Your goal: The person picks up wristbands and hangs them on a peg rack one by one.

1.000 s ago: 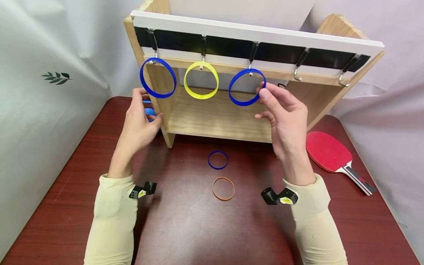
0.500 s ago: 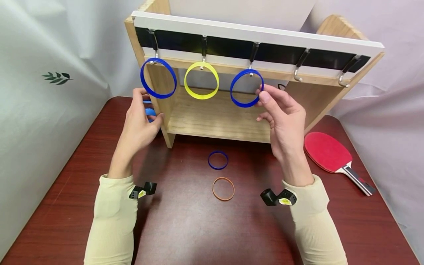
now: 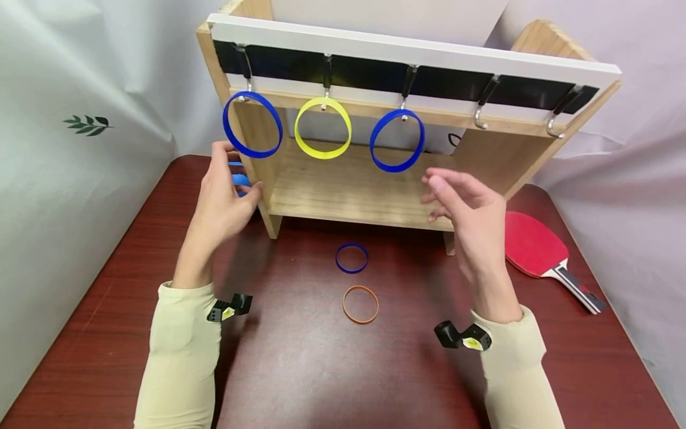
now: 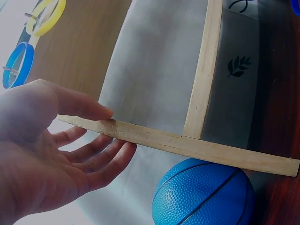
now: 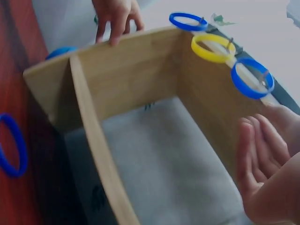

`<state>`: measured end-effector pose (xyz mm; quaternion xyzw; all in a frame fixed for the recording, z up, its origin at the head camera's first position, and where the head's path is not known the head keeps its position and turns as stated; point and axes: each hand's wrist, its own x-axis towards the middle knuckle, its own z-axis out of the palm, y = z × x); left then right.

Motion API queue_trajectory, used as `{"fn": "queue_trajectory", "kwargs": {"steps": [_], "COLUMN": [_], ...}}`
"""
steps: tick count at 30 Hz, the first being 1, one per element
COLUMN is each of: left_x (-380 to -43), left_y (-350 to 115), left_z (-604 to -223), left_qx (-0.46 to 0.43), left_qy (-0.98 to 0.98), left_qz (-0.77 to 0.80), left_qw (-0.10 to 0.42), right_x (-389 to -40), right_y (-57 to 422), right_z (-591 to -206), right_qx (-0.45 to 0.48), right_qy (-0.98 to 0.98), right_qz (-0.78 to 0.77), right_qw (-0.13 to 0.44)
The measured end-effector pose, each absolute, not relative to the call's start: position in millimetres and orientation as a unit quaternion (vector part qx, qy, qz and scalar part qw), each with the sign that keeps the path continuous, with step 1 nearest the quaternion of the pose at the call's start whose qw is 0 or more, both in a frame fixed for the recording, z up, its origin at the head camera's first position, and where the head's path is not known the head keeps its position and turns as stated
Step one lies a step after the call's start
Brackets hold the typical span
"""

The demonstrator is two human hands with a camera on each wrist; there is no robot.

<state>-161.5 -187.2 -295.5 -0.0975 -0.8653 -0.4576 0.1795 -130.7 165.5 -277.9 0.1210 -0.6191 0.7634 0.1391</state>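
Observation:
My left hand (image 3: 222,199) grips the left side panel (image 4: 154,138) of a wooden rack, thumb on one face and fingers on the other. From the rack's third hook hangs a blue ring (image 3: 396,168). Just below and right of it is my right hand (image 3: 471,220), holding nothing, with its fingers loosely bent. A yellow ring (image 3: 324,155) hangs on the second hook and another blue ring (image 3: 261,154) on the first. On the table in front of the rack lie a dark blue ring (image 3: 351,271) and an orange ring (image 3: 361,322).
Two hooks at the right, one of them the end hook (image 3: 554,132), carry no ring. A red table tennis paddle (image 3: 536,244) lies right of the rack. Against the outside of the left panel sits a blue ball (image 4: 201,194) with black lines.
My right hand has let go of the blue ring on the third hook and drawn back down and to the right. The left hand keeps its grip on the panel.

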Motion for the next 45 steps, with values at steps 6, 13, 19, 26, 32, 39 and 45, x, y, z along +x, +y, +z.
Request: {"fn": "queue_trajectory", "kwargs": {"steps": [6,13,19,26,32,39,45], "left_x": [-162,-161,-158,-155,-156,-158,-160], "left_y": [-187,-186,-188,-191,-189,-186,-184], "left_z": [-292,-293,-293,-294,-295,-294,-294], "left_qx": [-0.094,-0.089,-0.083,-0.075,-0.078,-0.083,-0.082], "left_qy": [-0.866,-0.867,-0.868,-0.868,-0.869,-0.87,-0.87], "left_qz": [-0.457,-0.457,-0.458,-0.46,-0.458,-0.456,-0.455], "left_qw": [0.18,0.179,0.176,0.171,0.17,0.172,0.17], "right_x": [-119,-112,-114,-117,-118,-119,-117], "right_y": [183,175,156,144,155,176,183], "right_z": [-299,-331,-361,-380,-373,-349,-341], "right_qx": [0.186,0.278,0.291,0.29,0.284,0.274,0.291], "right_qy": [-0.802,-0.887,-0.926,-0.931,-0.932,-0.935,-0.931], "right_qz": [0.567,0.368,0.227,0.191,0.205,0.221,0.221], "right_qw": [0.034,-0.025,-0.08,-0.112,-0.098,-0.046,0.008]}}
